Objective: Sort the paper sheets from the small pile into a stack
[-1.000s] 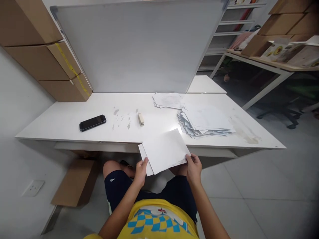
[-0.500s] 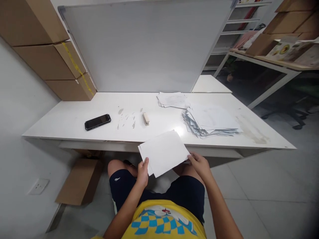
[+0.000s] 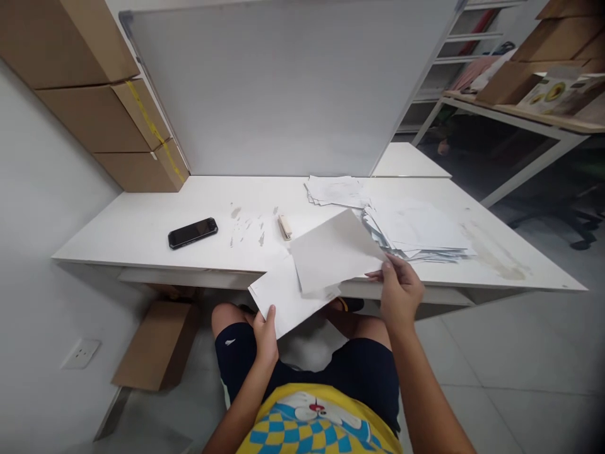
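My left hand (image 3: 265, 334) is closed on the lower left corner of some white paper sheets (image 3: 278, 296), thumb on top, above my lap at the table's front edge. My right hand (image 3: 401, 291) pinches the right corner of a separate sheet of paper (image 3: 338, 252), raised and tilted. This sheet overlaps the upper right part of the papers in my left hand. Just beyond it lies a small beige stapler (image 3: 284, 227) on the table. A thick, uneven paper stack (image 3: 420, 227) rests to the right, partly behind the raised sheet.
On the white table (image 3: 142, 214) are a black phone (image 3: 193, 233) at the left and a smaller paper pile (image 3: 335, 190) at the back. A whiteboard (image 3: 283, 88) stands along the rear edge. Cardboard boxes (image 3: 142, 170) are stacked at the left, with another box (image 3: 155, 347) on the floor.
My right hand has lifted one sheet up and to the right, apart from the papers in my left hand. My left hand still holds its papers, now slightly lower. The view has shifted a little.
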The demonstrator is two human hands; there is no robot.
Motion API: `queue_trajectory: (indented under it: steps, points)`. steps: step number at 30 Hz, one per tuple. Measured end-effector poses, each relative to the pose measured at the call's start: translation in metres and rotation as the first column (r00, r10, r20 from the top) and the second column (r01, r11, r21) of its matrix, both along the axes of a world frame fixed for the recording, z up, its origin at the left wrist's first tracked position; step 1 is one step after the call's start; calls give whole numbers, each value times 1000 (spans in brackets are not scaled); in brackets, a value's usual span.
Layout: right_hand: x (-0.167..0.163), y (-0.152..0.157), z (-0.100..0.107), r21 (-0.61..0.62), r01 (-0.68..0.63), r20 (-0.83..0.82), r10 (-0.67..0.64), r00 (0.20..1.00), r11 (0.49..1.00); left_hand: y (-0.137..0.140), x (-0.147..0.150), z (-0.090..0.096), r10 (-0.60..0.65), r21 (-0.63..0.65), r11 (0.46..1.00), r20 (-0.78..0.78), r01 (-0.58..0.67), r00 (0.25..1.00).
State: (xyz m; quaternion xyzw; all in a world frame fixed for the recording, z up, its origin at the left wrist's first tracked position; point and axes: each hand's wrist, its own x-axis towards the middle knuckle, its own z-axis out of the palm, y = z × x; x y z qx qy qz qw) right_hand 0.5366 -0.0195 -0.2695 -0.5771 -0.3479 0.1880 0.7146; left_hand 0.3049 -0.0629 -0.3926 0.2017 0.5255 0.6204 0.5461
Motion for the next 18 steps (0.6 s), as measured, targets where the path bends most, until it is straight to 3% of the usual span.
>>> queue_trajectory:
  steps: [4, 7, 9, 11, 14, 18]
  points:
    - [-28, 20, 37, 133, -101, 24, 99, 995, 986, -5, -7, 3, -17, 1, 1000, 20, 17, 1000]
    - [-48, 55, 55, 116, -312, 73, 305, 950, 943, -8, -9, 3, -24, -5, 1000, 8, 24, 1000]
    - [-63, 87, 60, -1, -466, 163, 460, 873, 885, -9, -9, 3, -23, -8, 1000, -56, 22, 998]
    - [-82, 121, 63, -221, -550, 283, 593, 754, 805, -10, -7, 6, -8, -2, 1000, -155, 8, 988]
    - [-108, 172, 66, -564, -455, 437, 716, 544, 689, -8, -3, 16, 21, 7, 1000, -273, -20, 962]
    - [-134, 223, 61, -603, -374, 455, 689, 564, 705, -6, 1, 34, 65, -3, 998, -302, -69, 951]
